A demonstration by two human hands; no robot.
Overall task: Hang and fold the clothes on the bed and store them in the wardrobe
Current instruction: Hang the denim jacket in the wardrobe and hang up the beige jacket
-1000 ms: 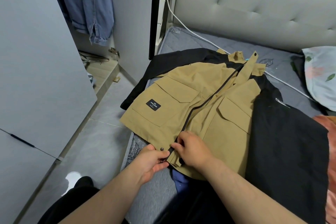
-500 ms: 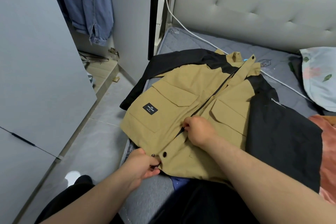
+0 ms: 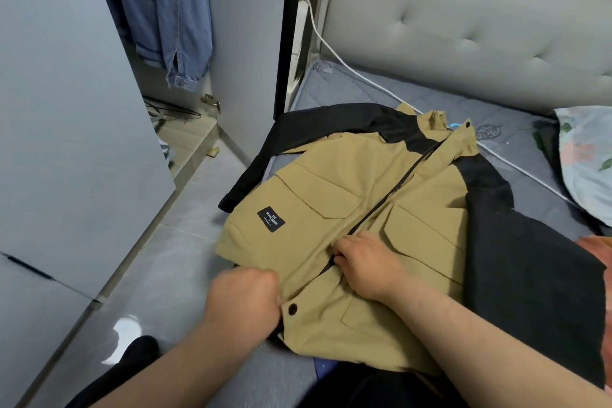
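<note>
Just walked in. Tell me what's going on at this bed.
A person is working on a tan and black jacket spread front-up on the bed, apparently fastening its front. The left hand grips the bottom hem beside a snap button. The right hand pinches the front at the zip, whose dark line runs up to the collar. To the left the wardrobe stands open with a denim jacket hanging inside.

Khaki-and-black jacket, blue denim shirt, grey headboard, floral pillow.
</note>
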